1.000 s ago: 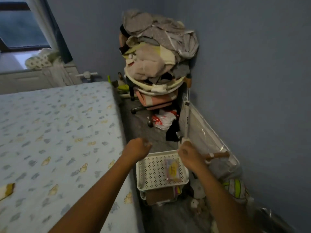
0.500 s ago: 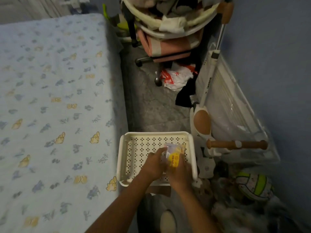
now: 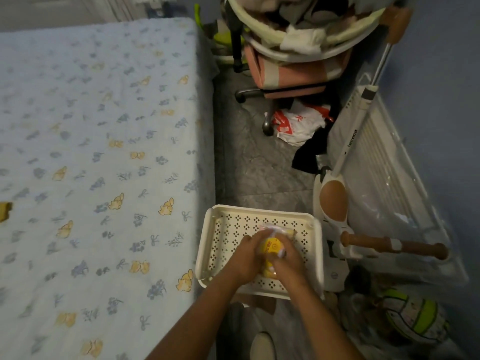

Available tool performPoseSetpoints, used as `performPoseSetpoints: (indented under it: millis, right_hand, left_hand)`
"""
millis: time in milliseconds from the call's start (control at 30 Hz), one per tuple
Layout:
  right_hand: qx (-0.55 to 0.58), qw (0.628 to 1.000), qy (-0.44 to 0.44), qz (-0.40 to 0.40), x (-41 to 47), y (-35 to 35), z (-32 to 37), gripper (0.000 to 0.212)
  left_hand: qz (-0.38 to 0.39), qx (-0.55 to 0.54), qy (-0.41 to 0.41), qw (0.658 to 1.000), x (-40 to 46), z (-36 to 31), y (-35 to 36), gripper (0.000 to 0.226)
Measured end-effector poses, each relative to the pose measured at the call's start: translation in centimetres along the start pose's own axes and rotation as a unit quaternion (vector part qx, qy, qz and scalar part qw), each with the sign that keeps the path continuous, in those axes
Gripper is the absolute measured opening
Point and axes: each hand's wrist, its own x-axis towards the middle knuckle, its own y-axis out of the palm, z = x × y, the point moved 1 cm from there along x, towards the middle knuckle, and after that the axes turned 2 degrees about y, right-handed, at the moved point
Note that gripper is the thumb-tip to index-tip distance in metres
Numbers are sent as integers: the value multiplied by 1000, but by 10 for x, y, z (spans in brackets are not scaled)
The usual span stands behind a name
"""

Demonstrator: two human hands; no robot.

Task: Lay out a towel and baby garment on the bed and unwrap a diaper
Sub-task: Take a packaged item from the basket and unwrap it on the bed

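A small wrapped diaper pack (image 3: 273,247), yellow with clear plastic at its top, sits between both my hands above a white perforated basket (image 3: 223,231) beside the bed. My left hand (image 3: 245,258) grips the pack's left side. My right hand (image 3: 287,259) grips its right and lower side. The bed (image 3: 98,152) with a pale blue patterned sheet fills the left half of the view. No towel or baby garment lies on the sheet.
A chair (image 3: 291,74) piled with clothes stands at the top. A white scooter (image 3: 348,157) with a wooden handle leans by the blue wall, in front of a plastic-wrapped panel (image 3: 394,178). A red-white bag (image 3: 298,123) lies on the floor; a ball (image 3: 413,318) at lower right.
My hands reached down to the basket and closed on the wrapped pack. The view tilted down from the clothes pile to the basket.
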Motion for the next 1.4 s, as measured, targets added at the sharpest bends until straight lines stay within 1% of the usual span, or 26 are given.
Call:
performPoseSetpoints:
  millis: [67, 133, 200, 300, 433, 567, 633, 700, 767, 833, 900, 1033, 1233, 1300, 1400]
  right_hand:
    - [1, 999, -40, 26, -6, 3, 15, 54]
    - [15, 996, -82, 45, -14, 9, 37, 57]
    - [33, 991, -112, 66, -26, 20, 63, 57]
    - [57, 979, -148, 124, -52, 49, 103, 58]
    - [41, 962, -195, 188, -104, 109, 145, 59]
    - [-2, 941, -233, 244, -176, 189, 165, 56]
    - [-20, 931, -244, 272, -221, 237, 165, 54]
    - [-28, 924, -247, 291, -254, 270, 158, 54]
    - [-51, 914, -252, 315, -304, 321, 146, 53]
    - [-72, 905, -257, 330, -350, 369, 131, 52]
    - [-84, 902, -259, 334, -393, 415, 117, 52]
    - [-86, 908, -249, 326, -457, 498, 91, 53]
    - [-63, 924, -216, 310, -510, 587, 69, 56]
    - [-49, 929, -197, 309, -515, 608, 66, 55]
    - [-20, 935, -174, 309, -510, 635, 66, 46]
  left_hand:
    - [-23, 15, -2, 1000, -11, 0, -19, 58]
    - [-66, 2, 10, 998, -26, -4, -42, 58]
    - [-115, -23, 19, 993, -46, -10, -69, 53]
    - [-188, -37, 9, 981, -84, -10, -112, 45]
    - [-263, -59, 6, 963, -158, 9, -169, 42]
    - [-331, -68, -29, 941, -254, 55, -217, 37]
    - [-353, -71, -49, 932, -310, 88, -235, 37]
    - [-361, -82, -63, 927, -353, 112, -243, 36]
    - [-377, -98, -71, 918, -416, 150, -253, 35]
    - [-398, -90, -80, 909, -473, 191, -261, 35]
    - [-408, -90, -93, 904, -524, 232, -270, 36]
    - [-413, -91, -88, 902, -600, 299, -295, 36]
    - [-460, -145, -82, 872, -658, 374, -329, 20]
    - [-459, -156, -77, 871, -663, 392, -340, 17]
    - [-443, -164, -70, 879, -659, 415, -360, 15]
